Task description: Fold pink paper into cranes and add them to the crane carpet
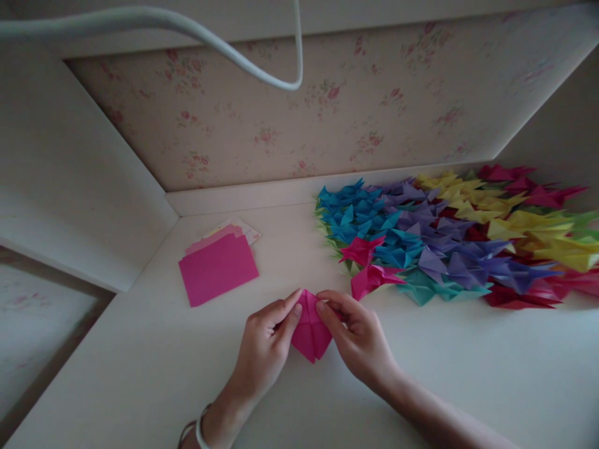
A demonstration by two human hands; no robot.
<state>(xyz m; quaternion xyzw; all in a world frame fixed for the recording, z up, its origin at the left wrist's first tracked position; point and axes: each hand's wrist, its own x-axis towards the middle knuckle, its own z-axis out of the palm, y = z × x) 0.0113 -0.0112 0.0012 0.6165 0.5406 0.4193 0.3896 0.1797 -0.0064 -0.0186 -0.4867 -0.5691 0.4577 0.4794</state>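
Note:
Between my two hands is a piece of pink origami paper (312, 333), folded to a kite-like shape with a point toward me and a crease down its middle. My left hand (269, 333) pinches its upper left edge between thumb and fingers. On the other side, my right hand (355, 333) grips the upper right edge the same way. Some of the paper is hidden behind the fingers. Just beyond my right hand lie folded pink paper cranes (372, 277), at the near left corner of a large group of cranes.
Rows of blue (349, 209), purple (449, 237) and yellow cranes (543, 231) cover the table's back right. A stack of pink paper sheets (218, 269) lies at left on the white table (154, 368). Overhead curves a white cable-like arm (224, 47), before a floral wall panel (281, 131).

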